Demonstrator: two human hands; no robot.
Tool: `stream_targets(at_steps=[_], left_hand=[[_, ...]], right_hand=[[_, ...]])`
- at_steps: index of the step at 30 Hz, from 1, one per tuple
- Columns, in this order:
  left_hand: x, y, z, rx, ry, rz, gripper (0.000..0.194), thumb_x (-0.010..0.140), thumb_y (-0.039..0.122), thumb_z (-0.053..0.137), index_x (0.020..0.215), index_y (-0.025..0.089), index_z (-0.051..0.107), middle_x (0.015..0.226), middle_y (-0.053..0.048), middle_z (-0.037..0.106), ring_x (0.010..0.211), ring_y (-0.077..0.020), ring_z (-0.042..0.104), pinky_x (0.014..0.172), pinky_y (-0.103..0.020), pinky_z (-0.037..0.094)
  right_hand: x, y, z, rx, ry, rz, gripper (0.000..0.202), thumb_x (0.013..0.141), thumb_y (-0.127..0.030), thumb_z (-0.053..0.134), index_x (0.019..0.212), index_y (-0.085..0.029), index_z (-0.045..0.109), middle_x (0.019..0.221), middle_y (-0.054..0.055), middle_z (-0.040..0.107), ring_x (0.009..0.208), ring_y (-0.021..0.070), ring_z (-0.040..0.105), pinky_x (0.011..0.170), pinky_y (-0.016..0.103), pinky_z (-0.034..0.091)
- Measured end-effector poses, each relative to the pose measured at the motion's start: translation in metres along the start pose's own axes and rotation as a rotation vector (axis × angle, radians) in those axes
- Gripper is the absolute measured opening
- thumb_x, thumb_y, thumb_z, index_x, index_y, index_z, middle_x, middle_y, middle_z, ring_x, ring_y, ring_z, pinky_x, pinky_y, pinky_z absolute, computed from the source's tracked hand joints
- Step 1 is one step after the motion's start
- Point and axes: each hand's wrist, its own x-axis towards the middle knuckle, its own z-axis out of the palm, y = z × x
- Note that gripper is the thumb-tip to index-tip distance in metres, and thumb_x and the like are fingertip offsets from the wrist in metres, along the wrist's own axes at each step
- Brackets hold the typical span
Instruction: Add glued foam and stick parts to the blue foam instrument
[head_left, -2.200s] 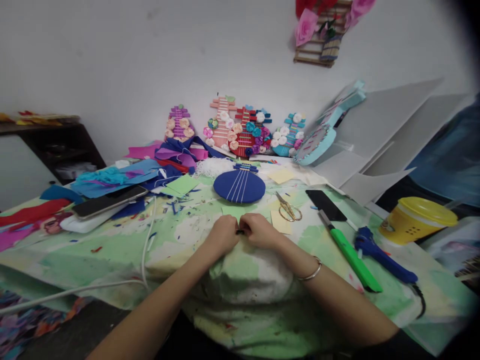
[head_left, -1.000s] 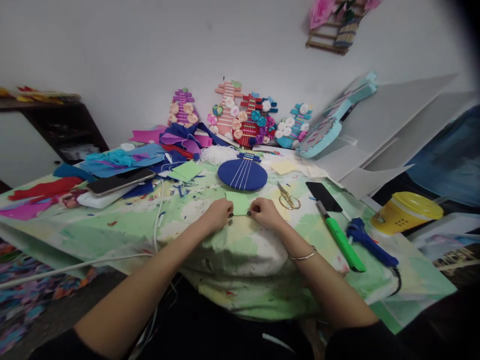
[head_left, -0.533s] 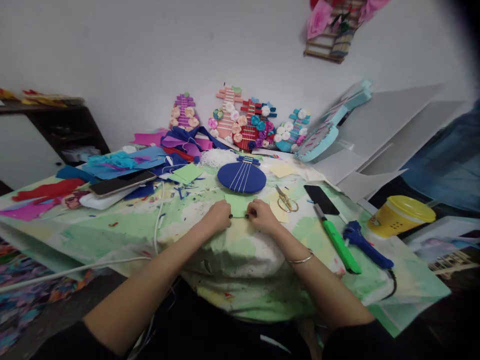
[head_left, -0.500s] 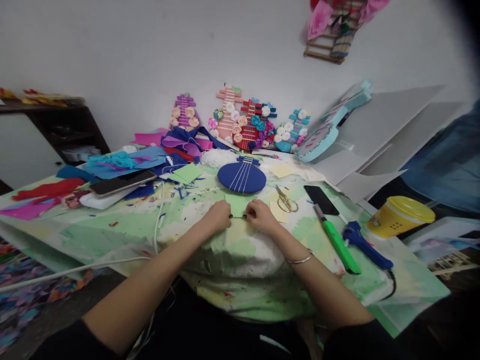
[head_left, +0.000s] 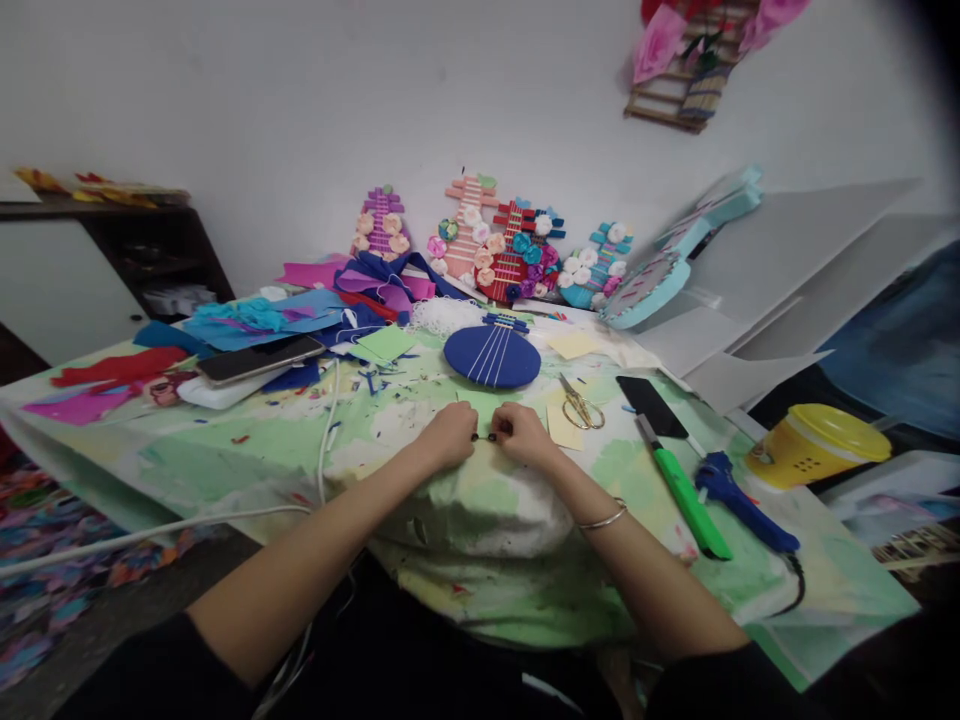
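Note:
My left hand (head_left: 454,435) and my right hand (head_left: 519,432) meet close together near the table's front edge. Both have their fingers pinched on a light green paper (head_left: 484,403), which lies partly hidden between them. Just beyond it rests a dark blue oval piece (head_left: 492,357) with white strings running to a small blue neck. Gold-handled scissors (head_left: 582,408) lie to the right of my right hand, beside a pale yellow paper (head_left: 562,430).
On the right are a black phone (head_left: 651,406), a green cutter (head_left: 690,500), a blue glue gun (head_left: 742,502) and a yellow bucket (head_left: 817,445). Coloured papers (head_left: 262,315) and another phone (head_left: 260,360) lie left. Decorated paper guitars (head_left: 472,235) lean at the wall.
The view has shifted, so things appear slightly further right. My hands have drawn a little closer together, and less of the green paper shows between them.

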Motion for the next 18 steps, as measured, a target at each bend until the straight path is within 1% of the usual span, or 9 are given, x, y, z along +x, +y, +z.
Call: stream_targets(at_steps=[2, 5, 10, 14, 18], left_hand=[[0.002, 0.001, 0.0, -0.002, -0.009, -0.02, 0.015, 0.066, 0.005, 0.054, 0.072, 0.013, 0.065, 0.082, -0.012, 0.063, 0.082, -0.0234, 0.059, 0.073, -0.03, 0.043], [0.006, 0.001, -0.003, -0.015, -0.02, -0.034, 0.013, 0.064, 0.006, 0.056, 0.067, 0.013, 0.066, 0.074, -0.011, 0.064, 0.077, -0.0238, 0.06, 0.071, -0.031, 0.044], [0.005, -0.004, -0.009, -0.073, -0.026, 0.012, 0.012, 0.063, 0.01, 0.058, 0.066, 0.016, 0.067, 0.069, -0.006, 0.066, 0.07, -0.0199, 0.06, 0.065, -0.027, 0.042], [-0.001, -0.004, -0.006, -0.09, 0.033, 0.029, 0.016, 0.067, 0.009, 0.053, 0.07, 0.016, 0.066, 0.077, -0.007, 0.065, 0.076, -0.0187, 0.059, 0.068, -0.026, 0.042], [-0.005, 0.002, 0.002, -0.07, 0.071, -0.001, 0.019, 0.066, 0.006, 0.05, 0.074, 0.014, 0.065, 0.082, -0.009, 0.063, 0.083, -0.0206, 0.058, 0.074, -0.029, 0.042]], right_hand=[[-0.003, 0.0, -0.001, 0.011, 0.0, -0.012, 0.014, 0.06, -0.005, 0.055, 0.065, -0.015, 0.063, 0.07, 0.002, 0.059, 0.067, 0.0123, 0.05, 0.061, 0.021, 0.035], [-0.003, -0.004, -0.001, 0.013, -0.01, 0.007, 0.016, 0.058, -0.004, 0.054, 0.063, -0.015, 0.064, 0.067, 0.002, 0.06, 0.065, 0.0123, 0.051, 0.059, 0.021, 0.035], [0.001, -0.014, -0.002, -0.012, -0.008, 0.071, 0.018, 0.055, -0.002, 0.05, 0.056, -0.014, 0.064, 0.06, 0.004, 0.061, 0.059, 0.0133, 0.05, 0.055, 0.022, 0.032], [0.001, -0.018, -0.002, -0.01, -0.009, 0.101, 0.019, 0.055, -0.003, 0.049, 0.056, -0.013, 0.065, 0.059, 0.006, 0.063, 0.058, 0.0138, 0.052, 0.054, 0.022, 0.033], [-0.002, -0.015, -0.003, 0.005, -0.015, 0.065, 0.018, 0.057, -0.006, 0.05, 0.062, -0.014, 0.066, 0.063, 0.005, 0.064, 0.06, 0.014, 0.053, 0.056, 0.022, 0.034]])
